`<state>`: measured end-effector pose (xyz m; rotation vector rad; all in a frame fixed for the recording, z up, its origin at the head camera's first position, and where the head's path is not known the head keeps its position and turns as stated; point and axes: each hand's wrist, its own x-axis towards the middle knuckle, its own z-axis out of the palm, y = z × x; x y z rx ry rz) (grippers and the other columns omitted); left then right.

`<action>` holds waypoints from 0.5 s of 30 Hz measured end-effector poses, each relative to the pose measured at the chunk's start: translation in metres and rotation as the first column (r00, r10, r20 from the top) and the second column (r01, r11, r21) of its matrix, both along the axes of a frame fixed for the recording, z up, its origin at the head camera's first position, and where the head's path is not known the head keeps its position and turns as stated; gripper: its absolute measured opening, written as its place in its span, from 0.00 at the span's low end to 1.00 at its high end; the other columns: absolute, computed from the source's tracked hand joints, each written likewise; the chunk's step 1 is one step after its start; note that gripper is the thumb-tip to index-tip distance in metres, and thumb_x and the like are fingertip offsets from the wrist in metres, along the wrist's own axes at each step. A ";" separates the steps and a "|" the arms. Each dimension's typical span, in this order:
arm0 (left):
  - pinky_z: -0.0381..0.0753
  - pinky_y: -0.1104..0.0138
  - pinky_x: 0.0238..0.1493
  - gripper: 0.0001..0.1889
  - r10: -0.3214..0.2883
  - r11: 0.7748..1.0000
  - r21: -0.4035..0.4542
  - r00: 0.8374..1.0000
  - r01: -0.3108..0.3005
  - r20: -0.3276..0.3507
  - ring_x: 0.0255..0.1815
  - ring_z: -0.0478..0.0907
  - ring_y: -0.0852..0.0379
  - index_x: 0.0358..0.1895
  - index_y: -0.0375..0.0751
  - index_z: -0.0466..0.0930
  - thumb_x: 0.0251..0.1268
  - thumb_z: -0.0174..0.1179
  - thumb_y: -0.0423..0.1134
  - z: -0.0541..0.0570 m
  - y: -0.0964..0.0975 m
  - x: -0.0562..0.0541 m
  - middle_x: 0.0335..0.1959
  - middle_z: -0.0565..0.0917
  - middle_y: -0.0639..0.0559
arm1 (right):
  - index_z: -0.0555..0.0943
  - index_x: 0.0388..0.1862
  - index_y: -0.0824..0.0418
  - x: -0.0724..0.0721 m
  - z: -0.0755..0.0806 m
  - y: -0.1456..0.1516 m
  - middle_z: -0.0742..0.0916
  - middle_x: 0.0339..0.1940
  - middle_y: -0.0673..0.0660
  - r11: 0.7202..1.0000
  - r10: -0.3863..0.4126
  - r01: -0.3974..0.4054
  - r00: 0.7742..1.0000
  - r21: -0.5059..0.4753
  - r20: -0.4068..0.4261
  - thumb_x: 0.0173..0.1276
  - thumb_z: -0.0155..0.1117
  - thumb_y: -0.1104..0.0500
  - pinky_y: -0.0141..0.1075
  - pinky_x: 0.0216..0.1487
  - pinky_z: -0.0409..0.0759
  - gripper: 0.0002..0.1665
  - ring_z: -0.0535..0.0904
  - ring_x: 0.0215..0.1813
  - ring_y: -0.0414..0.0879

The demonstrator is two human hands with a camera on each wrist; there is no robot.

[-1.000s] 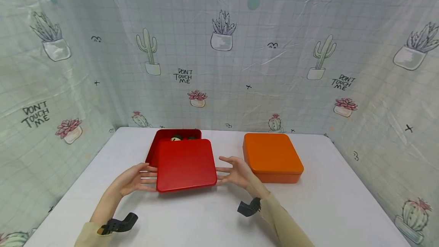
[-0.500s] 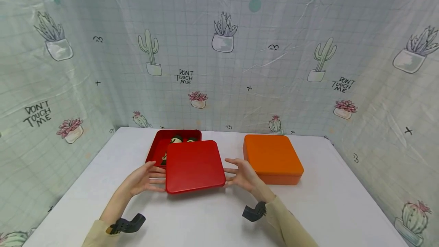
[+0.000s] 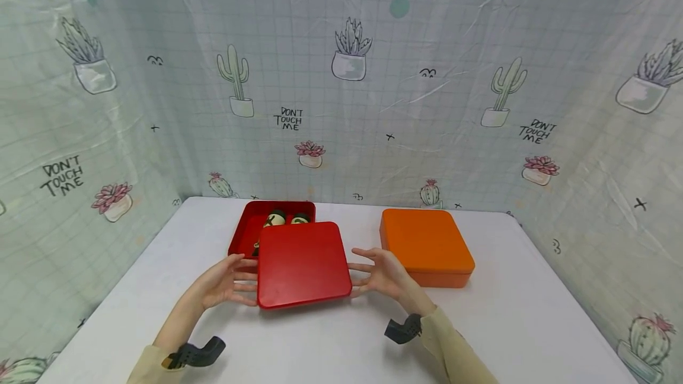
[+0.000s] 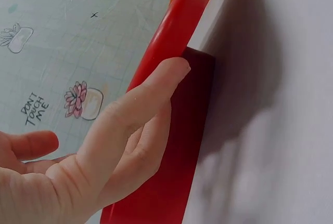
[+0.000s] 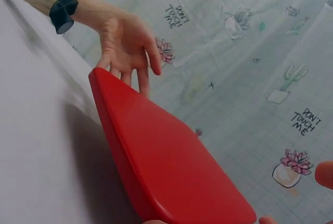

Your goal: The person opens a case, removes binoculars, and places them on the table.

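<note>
Your two hands are spread wide, with the fingers nearly straight; the left hand supports the left edge of the red lid, and the right hand supports its right edge; the thumbs stand away from the lid, so there is no real grip on it. Behind everything hangs the printed cloth; before it lies the white table, on which the lid throws a shadow, so you have it raised. The orange box, covered, stands on the table just behind your right hand; the lid itself is in front of the red box and hides its near right part from the head view; whether the lid touches the rim, I cannot tell. Inside the red box you can see dark and cream pieces, partly covered from sight.

As I judge, the main danger is slipping: if your hands move apart, or one rises faster than the other, the smooth lid could tilt and fall on the table; if you go backward too low, its far edge could catch the red box and drag it; if your right arm swings outward, it could knock the orange box; a dropped lid could also disturb the pieces.
</note>
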<state>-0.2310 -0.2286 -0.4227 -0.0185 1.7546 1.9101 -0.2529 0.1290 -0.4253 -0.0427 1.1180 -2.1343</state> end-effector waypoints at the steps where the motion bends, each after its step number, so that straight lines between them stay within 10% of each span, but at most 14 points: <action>1: 0.75 0.45 0.45 0.35 0.003 1.000 0.007 1.000 -0.003 0.007 0.45 0.77 0.48 0.67 0.28 0.39 0.69 0.32 0.53 0.000 0.002 0.000 0.64 0.55 0.25 | 0.42 0.71 0.61 0.001 0.000 0.001 0.45 0.70 0.71 1.000 -0.003 0.003 1.000 -0.006 0.005 0.66 0.37 0.52 0.70 0.58 0.49 0.37 0.42 0.67 0.73; 15: 0.72 0.44 0.49 0.36 -0.065 0.994 0.085 0.998 0.063 0.024 0.49 0.73 0.46 0.67 0.27 0.36 0.69 0.30 0.54 0.005 0.025 0.002 0.66 0.47 0.24 | 0.40 0.70 0.62 0.018 0.003 0.016 0.45 0.69 0.71 0.998 -0.069 0.069 0.998 0.011 -0.013 0.66 0.40 0.50 0.70 0.59 0.49 0.39 0.43 0.67 0.71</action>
